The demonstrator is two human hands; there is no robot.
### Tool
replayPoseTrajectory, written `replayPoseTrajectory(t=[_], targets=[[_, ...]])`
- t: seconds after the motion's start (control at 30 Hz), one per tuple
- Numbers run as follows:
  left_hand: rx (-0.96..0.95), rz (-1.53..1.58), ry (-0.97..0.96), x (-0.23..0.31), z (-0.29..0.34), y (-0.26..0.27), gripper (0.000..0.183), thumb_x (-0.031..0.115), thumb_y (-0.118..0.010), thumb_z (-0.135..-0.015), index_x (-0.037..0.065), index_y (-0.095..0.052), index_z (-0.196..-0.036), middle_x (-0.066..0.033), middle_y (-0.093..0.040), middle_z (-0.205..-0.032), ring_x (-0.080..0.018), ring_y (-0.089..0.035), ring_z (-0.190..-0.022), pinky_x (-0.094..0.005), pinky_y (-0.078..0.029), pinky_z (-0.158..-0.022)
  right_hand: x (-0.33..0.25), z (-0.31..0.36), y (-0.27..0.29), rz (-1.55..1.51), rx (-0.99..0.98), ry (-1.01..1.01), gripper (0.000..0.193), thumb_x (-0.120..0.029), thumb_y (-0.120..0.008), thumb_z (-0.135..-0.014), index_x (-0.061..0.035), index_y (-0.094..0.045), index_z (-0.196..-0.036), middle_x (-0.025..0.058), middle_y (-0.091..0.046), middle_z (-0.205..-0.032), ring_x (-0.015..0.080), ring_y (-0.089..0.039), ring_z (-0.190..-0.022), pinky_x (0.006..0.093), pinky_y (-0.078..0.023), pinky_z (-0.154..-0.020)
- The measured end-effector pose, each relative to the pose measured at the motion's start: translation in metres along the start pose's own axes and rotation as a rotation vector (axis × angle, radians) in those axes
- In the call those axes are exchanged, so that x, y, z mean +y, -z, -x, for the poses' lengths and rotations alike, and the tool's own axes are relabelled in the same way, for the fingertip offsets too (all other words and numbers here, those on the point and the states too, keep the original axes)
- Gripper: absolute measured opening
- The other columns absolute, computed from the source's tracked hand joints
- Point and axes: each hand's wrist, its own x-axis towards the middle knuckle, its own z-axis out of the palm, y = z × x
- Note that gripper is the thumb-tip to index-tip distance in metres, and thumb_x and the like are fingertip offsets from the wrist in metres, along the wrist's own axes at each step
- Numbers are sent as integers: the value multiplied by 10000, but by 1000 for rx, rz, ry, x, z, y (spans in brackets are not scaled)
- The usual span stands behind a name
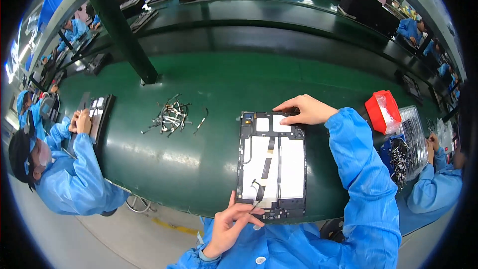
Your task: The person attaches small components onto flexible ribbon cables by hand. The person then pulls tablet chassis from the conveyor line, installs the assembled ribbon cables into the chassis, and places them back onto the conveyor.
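Observation:
An opened tablet (292, 169) with a black frame and white battery panels lies in front of me at the table's near edge. My right hand (308, 111) grips its far edge, the thumb over a small white panel and the index finger stretched along the rim. At the near left corner, my left hand (234, 223) pinches the lower end of a short black flex cable (259, 190), which curls up off the panels. The fingertips partly cover that end.
A pile of loose flex cables (172, 117) lies left of the tablet, with one stray strip (201, 121) beside it. To the right are a red bin (382, 112), a clear plastic tray (413, 139) and dark small parts (400, 162). Co-workers sit on both sides; a green post (122, 32) stands far left.

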Motion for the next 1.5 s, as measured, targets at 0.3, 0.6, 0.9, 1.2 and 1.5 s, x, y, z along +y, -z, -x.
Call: replayPoseTrajectory(t=[0.3, 0.6, 0.9, 1.2, 1.5], targets=[[60, -133, 9, 9, 10, -16, 184, 42, -501, -973, -19, -614, -1104, -115, -756, -919, -211, -714, -988, -502, 3, -1211, -119, 102, -99, 258, 342, 453, 374, -65, -653, -783, -44, -676, -1156, 85, -645, -982, 208, -669, -837, 298, -566, -667], [104, 81, 23, 3, 25, -36, 296, 131, -572, -954, -46, -583, -1191, -198, -708, -1017, -295, -714, -949, -462, -338, -1008, -113, 93, -121, 37, 400, 515, 322, -37, -683, -787, -5, -697, -1107, 100, -649, -938, 215, -666, -819, 296, -556, -673], [228, -1208, -611, 12, -33, 17, 306, 43, -664, -718, 33, -689, -1023, -88, -671, -1036, -269, -621, -1047, -464, -478, -978, -94, 45, -131, -819, 270, -272, 221, -6, -681, -891, 70, -679, -1099, 79, -703, -847, 100, -676, -709, 226, -568, -671], [-6, -1471, -744, 18, -63, 37, 307, 99, -654, -749, 63, -696, -1050, -55, -668, -1029, -218, -620, -1022, -379, -498, -936, -96, 46, -142, -733, 349, -224, 216, 22, -668, -882, 76, -662, -1091, 46, -671, -775, 55, -631, -640, 192, -519, -591], [-66, -1480, -828, 18, -81, 42, 245, 111, -638, -744, 77, -700, -978, -41, -657, -915, -198, -632, -942, -344, -523, -842, -92, 43, -144, -634, 402, -153, 221, 4, -692, -838, 28, -685, -1057, 42, -643, -719, 62, -600, -588, 212, -499, -547]])
